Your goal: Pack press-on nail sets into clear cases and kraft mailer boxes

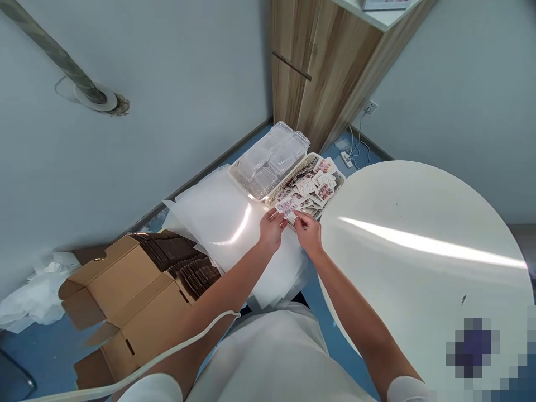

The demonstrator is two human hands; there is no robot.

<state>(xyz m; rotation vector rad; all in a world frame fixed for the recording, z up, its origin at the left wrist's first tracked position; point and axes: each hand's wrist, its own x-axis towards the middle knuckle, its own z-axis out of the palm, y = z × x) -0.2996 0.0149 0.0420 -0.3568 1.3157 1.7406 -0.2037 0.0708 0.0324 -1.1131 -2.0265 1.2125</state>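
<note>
My left hand (272, 228) and my right hand (307, 230) are close together over the near end of a cream basket (274, 196). Between them they hold a small white card with pinkish pieces (286, 206), fingers pinched at its lower edge. Many similar cards (306, 186) lie loosely heaped in the basket. Just left of it, another shallow basket (239, 180) holds clear plastic boxes (272, 153).
White sheets (221, 223) lie beneath the baskets. Flattened cardboard boxes (125, 285) sit at lower left. A round white table (410, 212) stands right. Behind are a wooden cabinet (318, 61) and a power strip (346, 159). A white cord (184, 343) crosses my left arm.
</note>
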